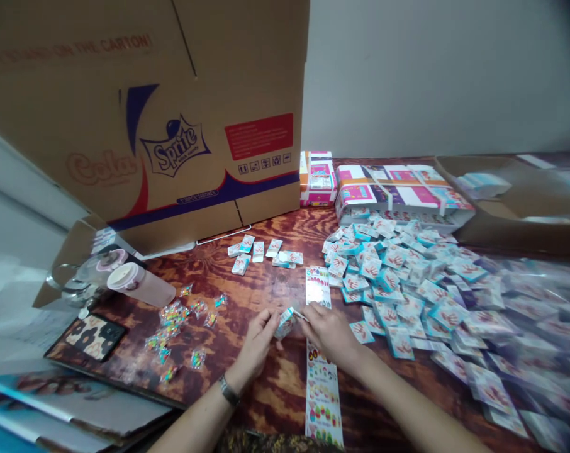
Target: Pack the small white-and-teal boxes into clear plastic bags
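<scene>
Left hand (262, 330) pinches a box (285, 326) between thumb and fingers; the right hand's (329, 330) fingers curl at its top, their hold unclear. A firm left grip and light right touch should spare its corners. Room looks best just ahead, over the table (254, 292); rightward, a pile's (398, 270) edge crowds close.

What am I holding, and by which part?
A small blue-and-white box, gripped by its side in your left hand; your right hand is by its upper end, hold unclear.
</scene>
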The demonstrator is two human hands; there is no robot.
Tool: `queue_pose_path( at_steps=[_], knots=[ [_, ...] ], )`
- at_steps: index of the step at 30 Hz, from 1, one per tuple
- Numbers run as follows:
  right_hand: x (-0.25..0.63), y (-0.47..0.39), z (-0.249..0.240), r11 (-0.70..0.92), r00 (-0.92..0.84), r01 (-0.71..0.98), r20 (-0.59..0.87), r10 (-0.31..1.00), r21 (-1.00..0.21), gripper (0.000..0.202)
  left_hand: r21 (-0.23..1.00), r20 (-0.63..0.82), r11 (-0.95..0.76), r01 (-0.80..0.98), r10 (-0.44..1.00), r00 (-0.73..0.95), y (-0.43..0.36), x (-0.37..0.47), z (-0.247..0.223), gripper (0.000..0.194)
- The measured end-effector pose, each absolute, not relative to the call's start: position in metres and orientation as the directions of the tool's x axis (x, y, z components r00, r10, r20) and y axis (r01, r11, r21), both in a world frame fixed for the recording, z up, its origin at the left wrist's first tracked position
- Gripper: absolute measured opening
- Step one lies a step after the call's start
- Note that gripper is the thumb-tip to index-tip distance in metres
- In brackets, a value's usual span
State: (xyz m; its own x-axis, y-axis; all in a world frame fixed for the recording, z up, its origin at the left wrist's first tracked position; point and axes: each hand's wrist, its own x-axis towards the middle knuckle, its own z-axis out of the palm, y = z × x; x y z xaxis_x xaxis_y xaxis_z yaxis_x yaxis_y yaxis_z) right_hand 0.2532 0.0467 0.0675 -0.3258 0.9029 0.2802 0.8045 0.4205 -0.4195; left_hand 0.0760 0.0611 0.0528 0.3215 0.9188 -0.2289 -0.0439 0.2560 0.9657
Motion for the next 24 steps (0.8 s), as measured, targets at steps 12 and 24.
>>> queue_pose_path(
  at_steps=[12, 24],
  knots=[
    [0.264, 0.045, 0.083, 0.079, -0.353, 0.448, -0.095, 0.931, -0.891, 0.008, 0.94, -0.342, 0.291, 0.18, 0.792, 0.506, 0.067, 0.072, 0.064, 0.048],
    [0.254, 0.035, 0.057, -0.078, -0.243, 0.221, -0.132, 0.961, -0.972, 0.02, 0.944, -0.259, 0.12, 0.309, 0.848, 0.462, 0.062, 0.076, 0.059, 0.045]
  ],
)
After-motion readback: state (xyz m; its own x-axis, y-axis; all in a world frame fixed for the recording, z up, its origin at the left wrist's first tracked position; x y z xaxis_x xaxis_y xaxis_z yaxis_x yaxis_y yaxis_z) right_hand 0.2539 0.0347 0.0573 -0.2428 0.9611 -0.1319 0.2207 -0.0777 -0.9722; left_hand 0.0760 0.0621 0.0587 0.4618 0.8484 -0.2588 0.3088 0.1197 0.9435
